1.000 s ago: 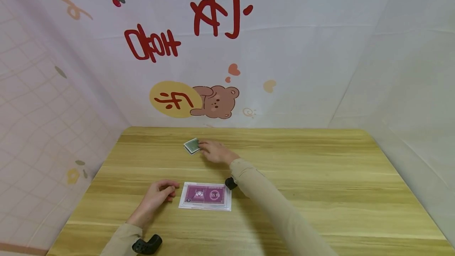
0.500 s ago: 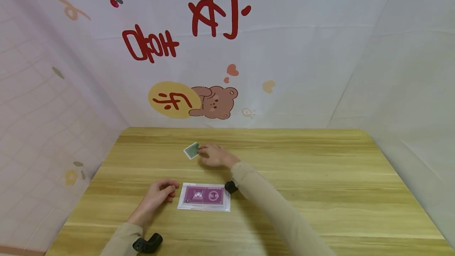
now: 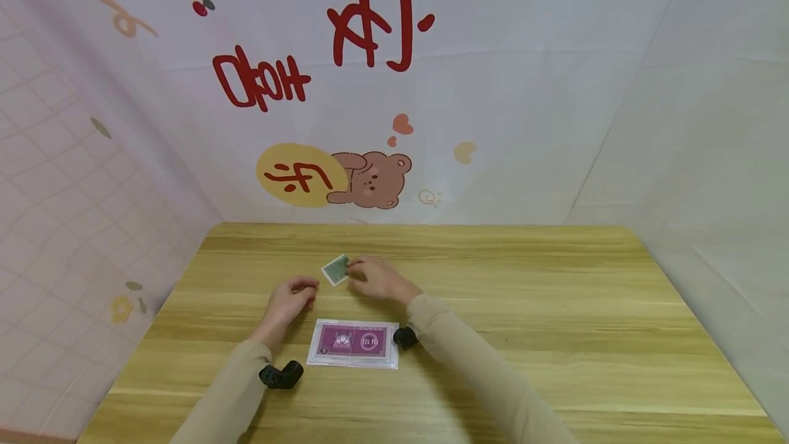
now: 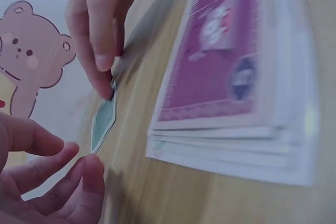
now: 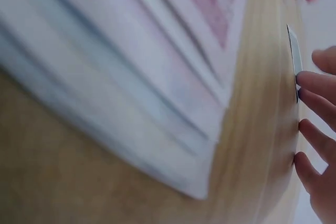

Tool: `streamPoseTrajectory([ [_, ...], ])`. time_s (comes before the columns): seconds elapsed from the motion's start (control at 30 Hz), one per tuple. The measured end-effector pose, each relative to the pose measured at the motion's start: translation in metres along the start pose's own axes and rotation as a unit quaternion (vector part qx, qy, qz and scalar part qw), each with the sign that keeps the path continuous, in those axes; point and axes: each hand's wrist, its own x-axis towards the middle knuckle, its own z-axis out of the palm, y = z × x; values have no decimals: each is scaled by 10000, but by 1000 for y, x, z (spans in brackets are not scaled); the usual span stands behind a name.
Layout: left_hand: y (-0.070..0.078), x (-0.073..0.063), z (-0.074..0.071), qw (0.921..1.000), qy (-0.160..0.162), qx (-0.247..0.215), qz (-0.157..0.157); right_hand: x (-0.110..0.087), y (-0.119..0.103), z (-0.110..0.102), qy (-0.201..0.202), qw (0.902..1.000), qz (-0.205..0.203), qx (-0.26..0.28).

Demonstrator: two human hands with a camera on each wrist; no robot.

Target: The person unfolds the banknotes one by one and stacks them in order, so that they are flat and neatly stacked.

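Observation:
A small green card with a white border [image 3: 336, 270] lies on the wooden table beyond a stack of papers. My right hand [image 3: 376, 279] touches its right side with the fingertips, seen too in the left wrist view, where the green card [image 4: 104, 119] appears edge-on. In the right wrist view, the thumb stands off from the card [image 5: 295, 56]. My left hand [image 3: 290, 303] is held just left of the card, fingers loosely bent with nothing between them. Nearer me lies a stack of papers topped by a purple banknote print [image 3: 353, 342].
The wooden table [image 3: 555, 321] reaches back to a white cloth wall [image 3: 505, 101] with red characters and a bear print. White cloth also hangs at the left and right sides. A black wrist device [image 3: 281, 375] is strapped on my left sleeve.
My right hand has drawn the green card a little toward me, and its offset layers now look aligned. My left hand has moved forward and right, toward the card. The purple stack stays put.

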Motion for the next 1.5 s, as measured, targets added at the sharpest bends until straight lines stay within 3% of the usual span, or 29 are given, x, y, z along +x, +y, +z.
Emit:
streamPoseTrajectory([
  [0.2, 5, 18, 7, 9971, 87, 689, 300, -1, 0, 4, 452, 9977, 217, 445],
  [0.4, 12, 21, 18, 9934, -317, 907, 633, -3, 4, 8, 905, 9931, 482, 571],
  [0.63, 20, 20, 22, 9895, -746, 1106, 556, -6, 4, 9, 1192, 9907, 522, 393],
  [0.77, 22, 22, 24, 9904, -945, 933, 374, -8, 2, 10, 1185, 9915, 508, 158],
  [0.93, 23, 25, 27, 9940, -927, 544, 216, -11, -1, 10, 1186, 9923, 365, 13],
  [1.23, 21, 25, 28, 9951, -951, 119, 260, -13, -2, 9, 1193, 9922, 354, 70],
  [1.5, 15, 26, 32, 9929, -1003, -531, 356, -14, -3, 9, 1125, 9930, 290, 222],
])
